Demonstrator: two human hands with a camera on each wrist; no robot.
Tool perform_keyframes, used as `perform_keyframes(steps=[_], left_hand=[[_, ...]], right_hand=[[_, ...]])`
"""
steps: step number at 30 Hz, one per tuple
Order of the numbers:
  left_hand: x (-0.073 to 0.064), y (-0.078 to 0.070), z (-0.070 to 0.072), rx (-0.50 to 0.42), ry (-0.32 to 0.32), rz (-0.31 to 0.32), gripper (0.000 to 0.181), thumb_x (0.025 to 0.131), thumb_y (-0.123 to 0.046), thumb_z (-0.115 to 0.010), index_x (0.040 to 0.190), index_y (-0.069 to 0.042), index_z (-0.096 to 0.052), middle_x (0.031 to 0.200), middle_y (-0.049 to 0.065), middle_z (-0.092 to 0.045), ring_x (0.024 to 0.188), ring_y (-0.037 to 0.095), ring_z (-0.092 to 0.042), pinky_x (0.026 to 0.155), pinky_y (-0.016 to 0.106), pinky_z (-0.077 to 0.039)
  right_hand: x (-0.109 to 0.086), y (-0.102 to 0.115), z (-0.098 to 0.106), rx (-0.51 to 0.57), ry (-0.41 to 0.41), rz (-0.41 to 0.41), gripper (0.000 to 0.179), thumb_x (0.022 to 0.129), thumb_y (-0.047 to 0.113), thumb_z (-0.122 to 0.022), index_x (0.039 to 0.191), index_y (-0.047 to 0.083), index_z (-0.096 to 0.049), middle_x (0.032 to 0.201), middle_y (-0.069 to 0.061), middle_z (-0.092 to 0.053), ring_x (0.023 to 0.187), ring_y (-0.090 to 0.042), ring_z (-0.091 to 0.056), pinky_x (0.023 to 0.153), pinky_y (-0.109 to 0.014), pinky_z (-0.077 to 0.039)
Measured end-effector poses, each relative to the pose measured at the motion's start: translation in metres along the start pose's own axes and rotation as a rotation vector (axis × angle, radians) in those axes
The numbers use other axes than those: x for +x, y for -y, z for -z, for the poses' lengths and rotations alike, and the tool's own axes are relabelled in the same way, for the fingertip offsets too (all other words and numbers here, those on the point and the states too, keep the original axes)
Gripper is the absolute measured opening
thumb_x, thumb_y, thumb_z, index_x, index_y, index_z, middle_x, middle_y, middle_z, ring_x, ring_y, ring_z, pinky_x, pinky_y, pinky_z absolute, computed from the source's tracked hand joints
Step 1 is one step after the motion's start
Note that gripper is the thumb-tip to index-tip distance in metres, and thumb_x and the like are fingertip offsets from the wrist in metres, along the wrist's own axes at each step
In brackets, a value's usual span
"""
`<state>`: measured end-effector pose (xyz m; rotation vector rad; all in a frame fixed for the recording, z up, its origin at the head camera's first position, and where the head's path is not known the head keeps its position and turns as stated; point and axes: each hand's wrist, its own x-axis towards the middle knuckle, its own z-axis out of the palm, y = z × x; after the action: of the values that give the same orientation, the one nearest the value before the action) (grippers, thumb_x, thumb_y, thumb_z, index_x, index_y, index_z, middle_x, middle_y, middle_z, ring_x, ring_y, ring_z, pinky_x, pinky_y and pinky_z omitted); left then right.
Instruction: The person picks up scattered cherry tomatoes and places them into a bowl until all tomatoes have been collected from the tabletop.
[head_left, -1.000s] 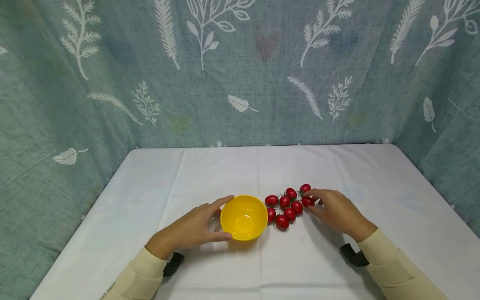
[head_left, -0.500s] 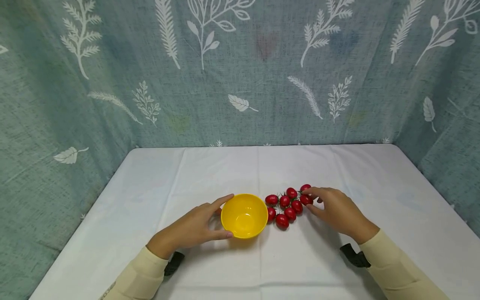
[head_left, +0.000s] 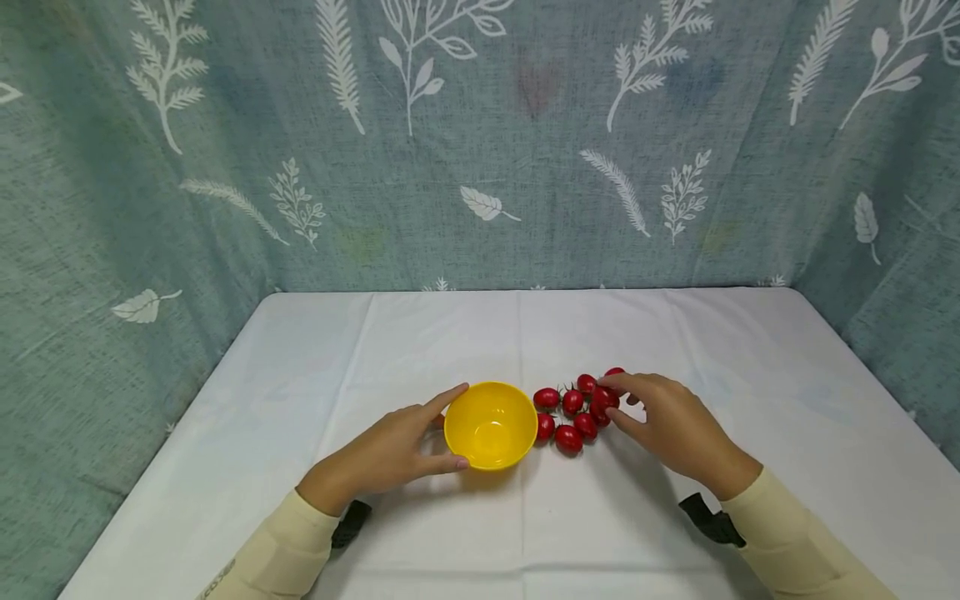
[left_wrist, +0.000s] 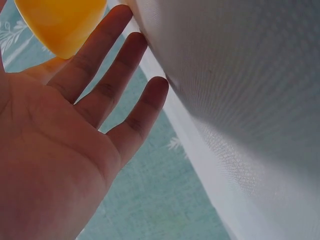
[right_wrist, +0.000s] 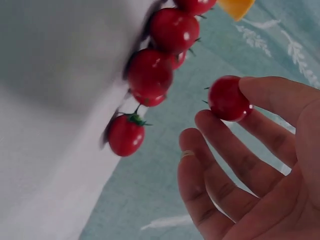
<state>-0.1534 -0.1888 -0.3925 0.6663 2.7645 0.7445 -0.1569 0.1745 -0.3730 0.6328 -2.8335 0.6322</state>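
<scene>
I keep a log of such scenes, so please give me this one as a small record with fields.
Left hand: touches the left side of the bowl
Right hand: pinches one tomato, clear of the table
Bowl: yellow, upright, empty
Other tomatoes: red, grouped right of the bowl
Table: covered in white cloth
Backdrop: grey-green cloth, white leaf prints

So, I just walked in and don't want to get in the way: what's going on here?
A person's left hand holds a yellow bowl by its side, while the right hand pinches one red tomato, held clear of the white cloth. The other tomatoes lie clustered on the cloth between the bowl and the right hand. At this moment, no tomato shows inside the bowl.
</scene>
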Motion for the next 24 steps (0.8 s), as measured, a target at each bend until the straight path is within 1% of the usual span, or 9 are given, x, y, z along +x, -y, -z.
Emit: perform_keyframes(steps=[3, 7, 10, 14, 19, 21, 24], left_hand=[[0.001, -0.001, -0.001, -0.001, 0.001, 0.002, 0.097, 0.08, -0.063, -0.074, 0.158, -0.033, -0.027, 0.126, -0.001, -0.067, 0.111, 0.019, -0.06, 0.101, 0.048, -0.047], [0.001, -0.001, -0.001, 0.005, 0.0, 0.013, 0.097, 0.08, -0.064, -0.074, 0.158, -0.034, -0.027, 0.128, 0.0, -0.065, 0.11, 0.018, -0.06, 0.1, 0.047, -0.047], [0.002, -0.001, -0.002, 0.006, -0.002, 0.016, 0.096, 0.08, -0.063, -0.074, 0.159, -0.033, -0.026, 0.131, 0.001, -0.064, 0.112, 0.019, -0.06, 0.101, 0.047, -0.047], [0.0, -0.002, -0.002, 0.016, -0.01, 0.018, 0.096, 0.081, -0.064, -0.072, 0.159, -0.033, -0.026, 0.134, 0.004, -0.063, 0.115, 0.022, -0.06, 0.101, 0.048, -0.047], [0.001, -0.003, -0.002, 0.026, -0.028, 0.027, 0.096, 0.081, -0.067, -0.07, 0.159, -0.033, -0.026, 0.124, 0.003, -0.067, 0.109, 0.021, -0.062, 0.098, 0.048, -0.048], [0.001, -0.005, -0.003, 0.023, -0.029, 0.033, 0.096, 0.08, -0.067, -0.07, 0.159, -0.032, -0.027, 0.118, 0.001, -0.068, 0.106, 0.019, -0.062, 0.096, 0.046, -0.049], [0.001, -0.006, -0.003, 0.019, -0.031, 0.041, 0.096, 0.08, -0.067, -0.071, 0.158, -0.032, -0.027, 0.115, 0.0, -0.068, 0.103, 0.017, -0.061, 0.093, 0.044, -0.049]], right_hand=[[-0.001, 0.006, 0.001, 0.006, -0.024, 0.01, 0.04, 0.084, 0.015, -0.081, 0.123, 0.015, -0.07, 0.107, 0.0, -0.073, 0.09, -0.019, -0.066, 0.072, -0.033, -0.055], [-0.001, 0.015, 0.001, 0.022, -0.055, 0.049, 0.042, 0.084, 0.016, -0.082, 0.124, 0.016, -0.07, 0.105, 0.002, -0.072, 0.088, -0.016, -0.064, 0.072, -0.032, -0.056], [-0.001, 0.021, 0.001, 0.05, -0.058, 0.065, 0.044, 0.084, 0.016, -0.082, 0.126, 0.017, -0.069, 0.102, 0.004, -0.072, 0.088, -0.016, -0.063, 0.072, -0.033, -0.056], [0.001, 0.032, -0.002, 0.098, -0.049, 0.086, 0.044, 0.084, 0.017, -0.082, 0.126, 0.017, -0.069, 0.107, 0.003, -0.072, 0.089, -0.017, -0.065, 0.074, -0.033, -0.057], [0.006, 0.045, -0.008, 0.165, -0.035, 0.142, 0.042, 0.083, 0.015, -0.083, 0.123, 0.017, -0.07, 0.114, 0.005, -0.072, 0.09, -0.013, -0.067, 0.078, -0.032, -0.058], [0.008, 0.05, -0.011, 0.19, -0.035, 0.166, 0.041, 0.083, 0.014, -0.082, 0.122, 0.016, -0.07, 0.112, 0.007, -0.073, 0.087, -0.011, -0.066, 0.077, -0.03, -0.058], [0.01, 0.056, -0.017, 0.213, -0.029, 0.191, 0.041, 0.083, 0.015, -0.083, 0.122, 0.016, -0.071, 0.11, 0.007, -0.073, 0.08, -0.009, -0.062, 0.073, -0.025, -0.057]])
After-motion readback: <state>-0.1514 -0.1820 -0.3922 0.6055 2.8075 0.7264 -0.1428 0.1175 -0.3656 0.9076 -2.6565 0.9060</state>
